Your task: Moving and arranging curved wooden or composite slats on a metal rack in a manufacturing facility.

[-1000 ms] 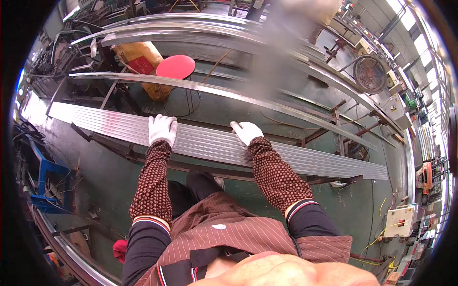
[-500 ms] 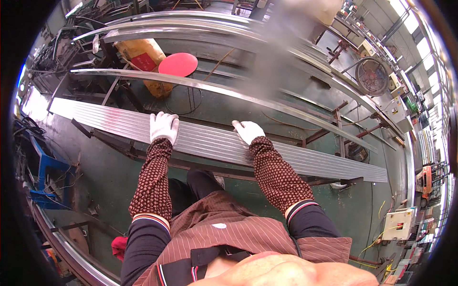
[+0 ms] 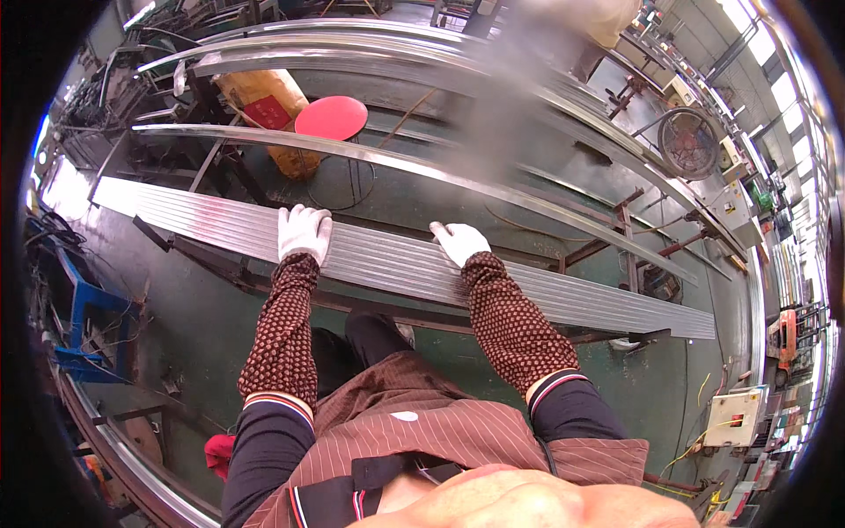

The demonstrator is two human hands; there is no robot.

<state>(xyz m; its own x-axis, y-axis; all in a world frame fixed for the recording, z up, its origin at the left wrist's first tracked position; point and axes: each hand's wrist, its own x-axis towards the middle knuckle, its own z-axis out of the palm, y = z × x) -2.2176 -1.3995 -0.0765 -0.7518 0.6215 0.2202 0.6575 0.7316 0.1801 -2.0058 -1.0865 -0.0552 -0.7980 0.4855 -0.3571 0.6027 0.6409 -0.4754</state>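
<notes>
In front of me a row of long, silvery metal profiles point(image 3: 387, 257) lies side by side, slanting from far left to near right. My left hand point(image 3: 304, 234), in a white glove, is on the row left of its middle, its fingers bent over the far edge. Farther right, my gloved right hand point(image 3: 461, 244) grips the same far edge, with one digit pointing left and the other fingers mostly hidden. Both forearms wear brown patterned sleeve covers. A dark steel support point(image 3: 330, 304) shows below the near edge of the profiles.
Beyond the row, a single long metal bar point(image 3: 370, 157) crosses the view, with more bars point(image 3: 352, 44) behind it. A red round stool point(image 3: 331, 118) and a yellow-brown sack point(image 3: 264, 92) stand between them. A blue frame point(image 3: 84, 321) is at left; a fan point(image 3: 688, 143) stands far right.
Both hands keep their places on the metal profiles. The whole view has shifted only very slightly.
</notes>
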